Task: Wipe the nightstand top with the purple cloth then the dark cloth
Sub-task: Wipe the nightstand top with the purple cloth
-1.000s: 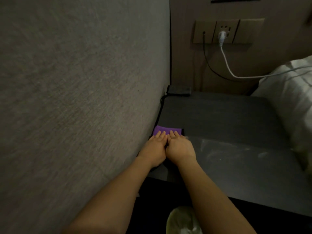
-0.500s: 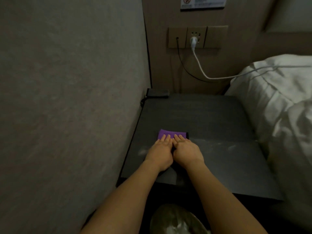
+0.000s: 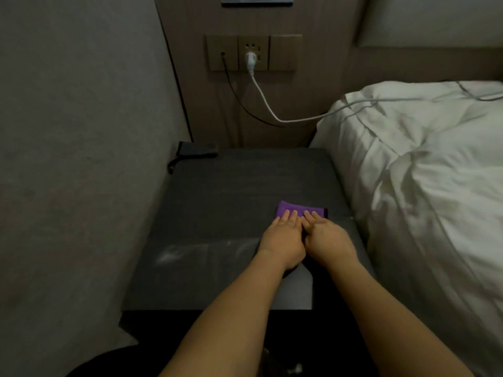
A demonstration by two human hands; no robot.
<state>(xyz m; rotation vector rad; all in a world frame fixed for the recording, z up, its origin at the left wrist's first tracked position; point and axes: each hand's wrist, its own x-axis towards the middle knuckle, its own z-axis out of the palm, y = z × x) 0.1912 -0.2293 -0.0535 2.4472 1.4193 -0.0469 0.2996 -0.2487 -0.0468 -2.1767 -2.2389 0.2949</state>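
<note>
Pressing down side by side, the left hand (image 3: 283, 238) and the right hand (image 3: 328, 236) lie flat on the purple cloth (image 3: 296, 208), fingers spread out straight rather than curled, so neither grips it; both simply pin it to the nightstand top (image 3: 217, 191) with their palms. The hands touch each other along the thumbs. Only a narrow purple strip shows past the fingertips; the part beneath the palms is hidden. That strip runs crosswise, left to right, so the folded cloth's long axis appears to lie across the arms, its far edge facing the wall. It sits toward the right side of the top, near the bed (image 3: 408, 186), with the right hand the nearer one to that edge.

Pale smears (image 3: 174, 255) mark the surface to the left of the wrists, near the front edge, so the judgement is that the purple pass is underway and unfinished.

Farther back, in the rear left corner, the dark cloth (image 3: 196, 151) rests against the wall, well apart from the hands, diagonally ahead and left; the left hand is the closer one for fetching it. Above it, a white cable (image 3: 261, 96) droops from the wall socket toward the bed.
</note>
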